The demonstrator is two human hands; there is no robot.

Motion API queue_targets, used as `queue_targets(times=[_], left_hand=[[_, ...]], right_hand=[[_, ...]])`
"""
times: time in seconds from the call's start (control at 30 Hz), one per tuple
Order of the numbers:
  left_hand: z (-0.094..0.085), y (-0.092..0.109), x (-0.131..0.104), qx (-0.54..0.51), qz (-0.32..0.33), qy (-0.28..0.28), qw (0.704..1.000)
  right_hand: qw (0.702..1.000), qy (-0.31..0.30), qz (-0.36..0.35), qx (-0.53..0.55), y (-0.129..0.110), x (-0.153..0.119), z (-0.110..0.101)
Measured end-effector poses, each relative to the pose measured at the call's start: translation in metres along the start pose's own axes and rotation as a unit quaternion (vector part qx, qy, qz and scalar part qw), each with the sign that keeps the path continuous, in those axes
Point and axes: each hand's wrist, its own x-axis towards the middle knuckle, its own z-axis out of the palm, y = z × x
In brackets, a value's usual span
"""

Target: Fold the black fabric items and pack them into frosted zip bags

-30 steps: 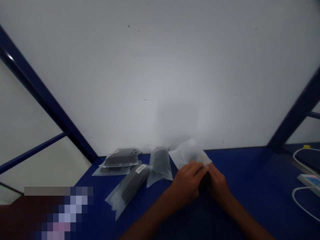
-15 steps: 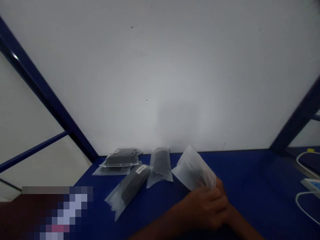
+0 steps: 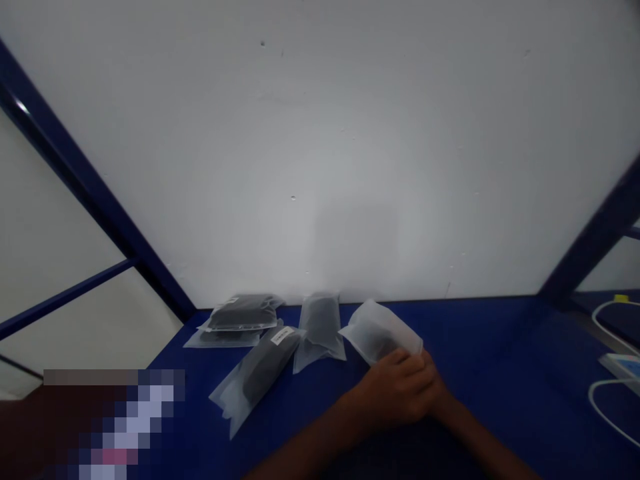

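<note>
Your left hand and right hand pinch the near end of the frosted plastic pouch with dark contents on the blue desk. Light, floppy, slick; grip the edge.

bagged dark items | blue table | white cable

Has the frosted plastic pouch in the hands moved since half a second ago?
Yes. The frosted plastic pouch has dropped lower, nearer the blue table, judged against the neighbouring upright pouch.
</note>
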Motion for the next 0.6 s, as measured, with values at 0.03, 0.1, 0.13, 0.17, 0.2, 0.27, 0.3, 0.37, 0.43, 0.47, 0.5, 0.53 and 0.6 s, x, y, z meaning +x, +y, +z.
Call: queue_targets(times=[0.03, 0.1, 0.13, 0.17, 0.2, 0.27, 0.3, 0.37, 0.43, 0.47, 0.5, 0.53, 0.6], left_hand=[[-0.001, -0.001, 0.0, -0.005, -0.003, 0.017, 1.0], [-0.002, -0.003, 0.001, -0.009, -0.011, 0.042, 0.999], [-0.004, -0.004, 0.002, -0.01, -0.016, 0.041, 0.999], [-0.005, -0.005, 0.003, -0.012, -0.019, 0.034, 0.999], [-0.006, -0.005, 0.003, -0.014, -0.021, 0.023, 0.999], [-0.009, -0.006, 0.004, -0.021, -0.027, -0.001, 0.999], [-0.01, -0.006, 0.004, -0.026, -0.031, -0.012, 0.999], [-0.011, -0.006, 0.005, -0.038, -0.032, -0.024, 0.998], [-0.013, -0.004, 0.005, -0.056, -0.024, -0.026, 0.998], [-0.015, -0.003, 0.006, -0.067, -0.016, -0.025, 0.997], [-0.016, -0.001, 0.006, -0.078, -0.008, -0.023, 0.997], [-0.018, 0.002, 0.007, -0.091, 0.0, -0.022, 0.996], [-0.023, 0.01, 0.009, -0.118, 0.017, -0.023, 0.993]], right_hand=[[0.998, 0.045, -0.001, -0.047, -0.006, 0.0, 0.003], [0.988, 0.095, -0.004, -0.124, -0.013, 0.002, 0.005], [0.987, 0.085, -0.012, -0.132, -0.013, 0.002, 0.005], [0.99, 0.063, -0.021, -0.123, -0.012, 0.002, 0.004], [0.994, 0.036, -0.03, -0.101, -0.009, 0.002, 0.004], [0.998, -0.004, -0.053, -0.04, -0.004, 0.001, 0.002], [0.998, -0.014, -0.063, -0.015, -0.002, 0.001, 0.002], [0.997, -0.004, -0.075, 0.009, 0.002, 0.002, 0.0], [0.996, 0.043, -0.071, 0.019, 0.005, 0.003, -0.003], [0.995, 0.073, -0.065, 0.02, 0.006, 0.003, -0.006], [0.993, 0.1, -0.058, 0.022, 0.009, 0.002, -0.009], [0.991, 0.121, -0.05, 0.024, 0.012, 0.001, -0.012], [0.992, 0.123, -0.032, 0.023, 0.02, -0.004, -0.02]])
